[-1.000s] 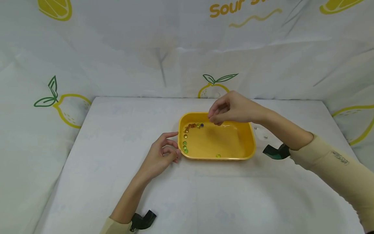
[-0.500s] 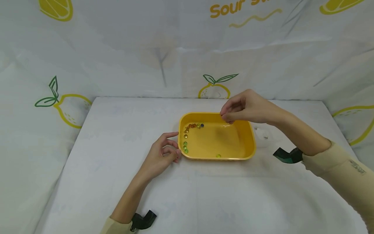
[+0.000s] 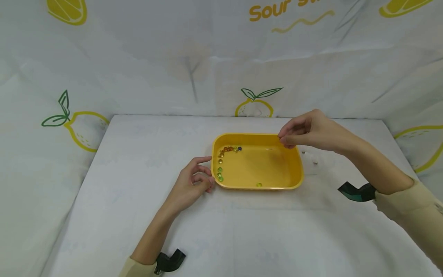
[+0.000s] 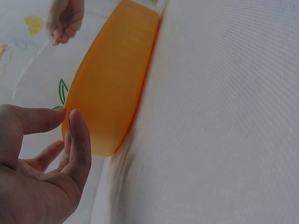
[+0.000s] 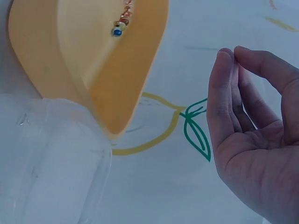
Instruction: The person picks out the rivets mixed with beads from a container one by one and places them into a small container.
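The yellow tray (image 3: 299,169) stands near the table's middle. Small glassy beads line its left and back walls, orange ones (image 3: 225,149), green ones (image 3: 219,175) and a blue one (image 3: 240,148); a yellow-green bead (image 3: 259,185) lies by the front wall. My left hand (image 3: 188,184) touches the tray's left end with outstretched fingers. Above its back right corner, my right hand (image 3: 313,130) pinches thumb and fingertips together. A tiny orange bead (image 4: 59,40) seems to show there in the left wrist view; the right wrist view hides it.
A clear plastic box (image 5: 56,158) stands right of the tray, hard to see in the head view. Tiny beads (image 3: 315,163) show inside it. The white table (image 3: 155,146) meets a hanging lemon-print cloth (image 3: 149,69) at the back.
My right hand has moved to the right, from above the tray's back middle to its back right corner, fingertips still together. The left hand and the tray have stayed put.
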`<state>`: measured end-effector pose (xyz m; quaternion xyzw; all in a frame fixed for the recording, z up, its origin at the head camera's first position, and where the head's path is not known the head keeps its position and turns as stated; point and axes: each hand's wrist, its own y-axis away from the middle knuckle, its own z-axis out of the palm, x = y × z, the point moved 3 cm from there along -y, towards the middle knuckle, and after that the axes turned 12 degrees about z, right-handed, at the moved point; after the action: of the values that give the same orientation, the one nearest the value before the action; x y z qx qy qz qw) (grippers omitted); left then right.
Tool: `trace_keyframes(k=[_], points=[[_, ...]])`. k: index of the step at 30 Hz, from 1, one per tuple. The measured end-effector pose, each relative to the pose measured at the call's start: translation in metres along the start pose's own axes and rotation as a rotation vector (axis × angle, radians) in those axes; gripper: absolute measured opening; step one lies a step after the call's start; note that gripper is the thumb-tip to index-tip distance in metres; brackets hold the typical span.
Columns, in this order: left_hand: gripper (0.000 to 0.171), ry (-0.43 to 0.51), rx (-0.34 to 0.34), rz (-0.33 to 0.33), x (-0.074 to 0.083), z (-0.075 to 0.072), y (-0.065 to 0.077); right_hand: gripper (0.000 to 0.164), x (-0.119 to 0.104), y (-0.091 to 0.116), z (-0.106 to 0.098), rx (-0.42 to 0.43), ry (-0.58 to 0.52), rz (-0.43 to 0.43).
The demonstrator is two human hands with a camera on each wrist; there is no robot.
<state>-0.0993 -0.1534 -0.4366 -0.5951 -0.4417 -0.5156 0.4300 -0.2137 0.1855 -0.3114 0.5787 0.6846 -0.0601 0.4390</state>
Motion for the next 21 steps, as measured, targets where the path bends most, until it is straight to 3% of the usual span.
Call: trace_keyframes(k=[21], points=[[0.062, -0.025, 0.003, -0.027, 0.002, 0.001, 0.0, 0.024, 0.053, 0.021, -0.022, 0.114, -0.013, 0.078]])
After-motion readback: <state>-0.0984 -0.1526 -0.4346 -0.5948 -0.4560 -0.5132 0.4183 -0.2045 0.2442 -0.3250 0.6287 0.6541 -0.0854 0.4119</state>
